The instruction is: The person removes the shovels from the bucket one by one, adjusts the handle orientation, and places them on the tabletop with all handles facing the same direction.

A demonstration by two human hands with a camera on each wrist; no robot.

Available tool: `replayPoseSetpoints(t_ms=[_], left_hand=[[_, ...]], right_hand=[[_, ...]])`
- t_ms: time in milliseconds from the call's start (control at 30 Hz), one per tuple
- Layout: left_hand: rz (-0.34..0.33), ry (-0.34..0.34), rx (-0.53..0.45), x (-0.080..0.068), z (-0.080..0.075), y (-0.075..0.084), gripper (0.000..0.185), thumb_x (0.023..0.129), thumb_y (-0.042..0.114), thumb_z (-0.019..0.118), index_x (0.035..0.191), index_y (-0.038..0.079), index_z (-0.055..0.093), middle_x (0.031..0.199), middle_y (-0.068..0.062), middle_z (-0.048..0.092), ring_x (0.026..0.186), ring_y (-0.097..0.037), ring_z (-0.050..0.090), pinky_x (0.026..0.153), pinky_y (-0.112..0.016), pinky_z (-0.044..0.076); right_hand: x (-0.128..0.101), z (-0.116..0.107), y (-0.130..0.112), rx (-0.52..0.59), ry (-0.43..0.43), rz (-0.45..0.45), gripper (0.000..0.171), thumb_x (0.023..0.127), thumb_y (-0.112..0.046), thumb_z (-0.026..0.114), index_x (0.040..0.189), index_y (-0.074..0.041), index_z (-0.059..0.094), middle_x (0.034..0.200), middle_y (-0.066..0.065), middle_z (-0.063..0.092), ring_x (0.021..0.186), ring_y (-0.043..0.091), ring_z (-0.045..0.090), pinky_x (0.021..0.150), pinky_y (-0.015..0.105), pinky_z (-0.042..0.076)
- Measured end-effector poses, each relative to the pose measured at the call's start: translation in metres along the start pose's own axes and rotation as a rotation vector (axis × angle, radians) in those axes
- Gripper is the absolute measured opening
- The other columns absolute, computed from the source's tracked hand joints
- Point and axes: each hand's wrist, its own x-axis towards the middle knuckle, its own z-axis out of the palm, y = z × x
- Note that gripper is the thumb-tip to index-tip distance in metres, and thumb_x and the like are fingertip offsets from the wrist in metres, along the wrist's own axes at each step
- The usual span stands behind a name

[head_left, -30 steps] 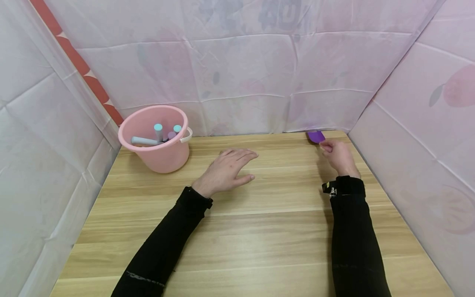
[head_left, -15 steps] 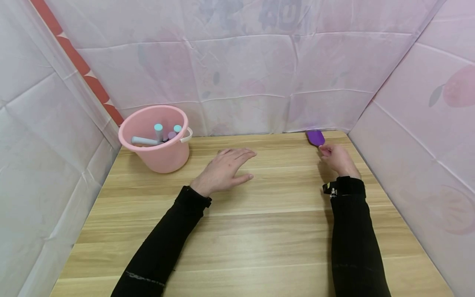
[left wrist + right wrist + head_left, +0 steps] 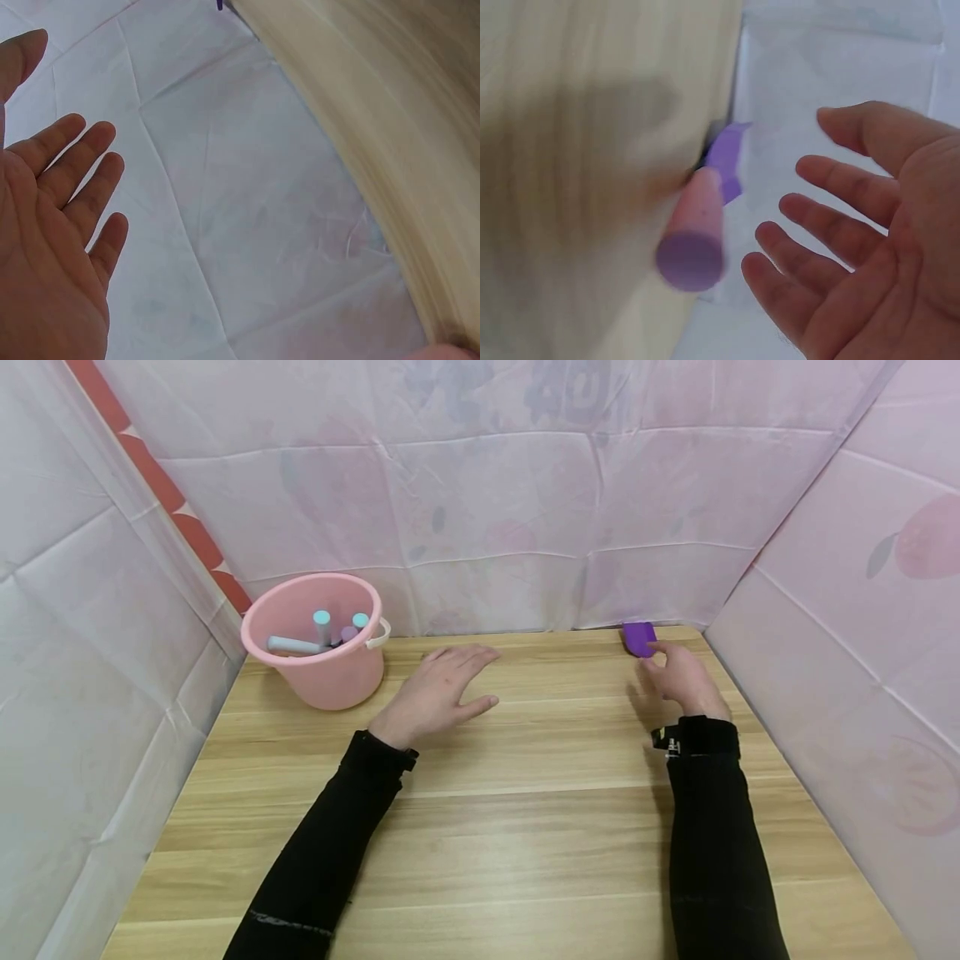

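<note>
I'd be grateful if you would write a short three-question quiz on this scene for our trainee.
1. Fill in: the round pink plastic bucket has a ____ carry handle.
2. True or false: the person's bare left hand holds nothing.
3. Which is nearer the person's bare right hand?
A. the bucket
B. the pink-handled tool with a purple head

Key: 1. White. 2. True; its palm shows with nothing in it in the left wrist view. 3. B.

Pink bucket (image 3: 330, 687) on wooden table (image 3: 525, 860), left hand (image 3: 438, 693) with fingers extended, right hand (image 3: 681, 679) by purple utensil (image 3: 637, 638)
</note>
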Motion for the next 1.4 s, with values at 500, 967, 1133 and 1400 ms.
replayPoseSetpoints(t_ms=[500,967,1133,1400], left_hand=[[-0.114,0.111,0.069,-0.016,-0.039,-0.027,0.075,0.117,0.056,0.068,0.18,0.022,0.046,0.183,-0.007,0.055,0.172,-0.03,0.052,0.145,-0.058,0.037],[-0.251,0.143,0.108,-0.032,-0.067,-0.053,0.075,0.117,0.052,0.07,0.179,0.015,0.048,0.182,-0.014,0.055,0.172,-0.04,0.05,0.143,-0.067,0.036],[-0.309,0.197,0.097,-0.04,-0.073,-0.062,0.074,0.117,0.05,0.071,0.178,0.013,0.05,0.18,-0.017,0.056,0.171,-0.04,0.05,0.142,-0.067,0.038],[-0.371,0.274,0.07,-0.049,-0.08,-0.078,0.068,0.116,0.042,0.074,0.173,0.011,0.054,0.174,-0.018,0.062,0.166,-0.042,0.055,0.136,-0.07,0.042]], right_hand=[[-0.003,0.013,-0.074,-0.096,0.048,-0.306,0.07,0.12,-0.033,0.066,0.177,0.002,0.045,0.187,0.034,0.036,0.173,0.059,0.036,0.143,0.075,0.03],[-0.017,0.038,-0.124,-0.178,0.097,-0.448,0.071,0.119,-0.041,0.068,0.18,-0.013,0.046,0.191,0.018,0.039,0.175,0.048,0.043,0.137,0.071,0.045],[-0.025,0.046,-0.14,-0.196,0.116,-0.514,0.069,0.118,-0.041,0.07,0.178,-0.013,0.05,0.189,0.018,0.043,0.173,0.047,0.046,0.137,0.069,0.046],[-0.036,0.06,-0.166,-0.236,0.096,-0.585,0.071,0.117,-0.043,0.072,0.177,-0.011,0.052,0.189,0.017,0.045,0.173,0.046,0.046,0.133,0.069,0.051]])
